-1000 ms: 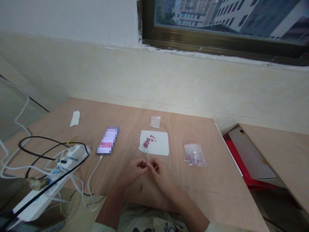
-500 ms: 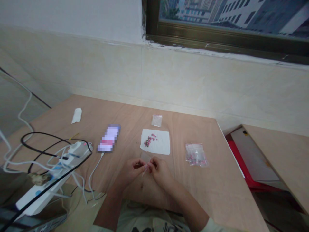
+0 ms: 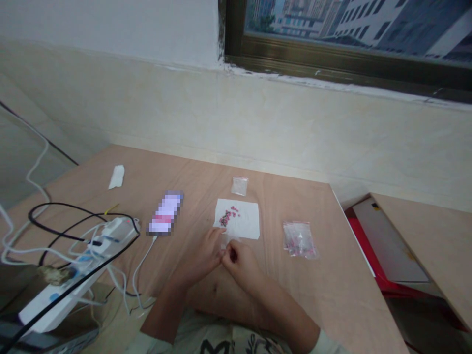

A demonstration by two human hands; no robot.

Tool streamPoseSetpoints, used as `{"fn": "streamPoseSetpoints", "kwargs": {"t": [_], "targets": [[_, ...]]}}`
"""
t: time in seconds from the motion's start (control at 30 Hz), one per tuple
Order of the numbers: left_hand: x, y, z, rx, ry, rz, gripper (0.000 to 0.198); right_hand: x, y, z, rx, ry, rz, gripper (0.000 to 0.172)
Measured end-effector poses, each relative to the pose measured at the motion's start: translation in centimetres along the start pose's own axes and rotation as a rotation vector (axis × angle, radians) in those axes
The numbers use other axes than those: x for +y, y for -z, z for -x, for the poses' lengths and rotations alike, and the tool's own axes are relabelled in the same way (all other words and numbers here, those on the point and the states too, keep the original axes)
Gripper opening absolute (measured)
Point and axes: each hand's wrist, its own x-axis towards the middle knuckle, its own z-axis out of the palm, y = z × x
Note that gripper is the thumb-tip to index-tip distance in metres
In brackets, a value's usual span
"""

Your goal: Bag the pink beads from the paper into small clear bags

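My left hand (image 3: pixel 206 255) and my right hand (image 3: pixel 243 263) meet over the table, close to its near side. Between them is a small clear plastic bag (image 3: pixel 231 239), partly hidden by the fingers. My right thumb and fingers are pinched together on it. The left fingers stretch along the bag towards the paper, with the thumb close to the right fingertips. Just beyond lies a white sheet of paper (image 3: pixel 247 223), bearing a cluster of small pink and dark pieces (image 3: pixel 225 216) too small to name.
Several clear bags with pink bits (image 3: pixel 299 239) lie stacked at right. Another clear bag (image 3: pixel 239 186) is behind the paper. A phone (image 3: pixel 165 212) on a white cable, a scrap of paper (image 3: pixel 116 177) and a power strip (image 3: pixel 81 270) with tangled cords occupy the left.
My left fingers have straightened and reached forward to the paper's near edge. The right hand stays pinched, turned slightly. More of the clear bag shows between the hands.
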Motion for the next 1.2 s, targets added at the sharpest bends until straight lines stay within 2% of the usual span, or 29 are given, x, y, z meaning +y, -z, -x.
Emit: {"fn": "streamPoseSetpoints", "kwargs": {"t": [0.1, 0.2, 0.3, 0.37, 0.43, 0.57, 0.7, 0.77, 0.87, 0.97, 1.03, 1.13, 1.2], "targets": [[-0.1, 0.2, -0.3, -0.002, -0.046, -0.098, 0.051, 0.6, 0.4, -0.2, 0.028, -0.027, 0.081, 0.009], [0.2, 0.0, -0.5, -0.008, -0.103, -0.126, 0.05, 0.5, 0.6, -0.5, 0.068, -0.061, 0.123, 0.01], [0.5, -0.7, -0.7, -0.043, -0.164, -0.125, 0.045, -0.1, 0.5, -0.8, 0.096, -0.069, 0.083, 0.01], [0.4, -1.0, -0.8, -0.076, -0.192, -0.119, 0.042, -0.3, 0.4, -0.9, 0.053, -0.042, 0.027, 0.01], [0.1, -1.0, -0.7, -0.069, -0.184, -0.102, 0.04, -0.2, 0.5, -0.9, 0.019, -0.023, 0.002, 0.011], [0.0, 0.1, -0.3, -0.024, -0.089, -0.077, 0.039, 0.3, 0.7, -0.7, 0.03, -0.058, 0.059, 0.013], [0.9, 1.5, 0.3, -0.145, -0.036, -0.056, 0.03, 0.3, 0.8, -1.0, 0.074, -0.14, 0.025, 0.015], [1.2, 1.9, 0.6, -0.219, -0.043, -0.047, 0.037, 0.2, 0.8, -1.3, 0.101, -0.188, -0.062, 0.016], [0.9, 2.0, 0.7, -0.208, -0.023, -0.083, 0.052, 0.3, 0.8, -1.9, 0.008, -0.233, -0.27, 0.019], [0.0, 1.9, 0.3, -0.098, 0.046, -0.152, 0.046, 1.4, 0.6, -2.9, -0.123, -0.293, -0.431, 0.026], [-0.7, 1.9, -0.1, -0.044, 0.074, -0.184, 0.044, 2.8, 0.4, -4.1, -0.041, -0.29, -0.397, 0.028], [-1.5, 2.2, -0.9, 0.015, 0.066, -0.219, 0.042, 5.3, 0.2, -6.4, 0.254, -0.223, -0.147, 0.015], [-1.9, 2.3, -1.4, 0.038, 0.051, -0.246, 0.041, 6.6, 0.0, -7.9, 0.338, -0.187, 0.02, 0.014]]}}
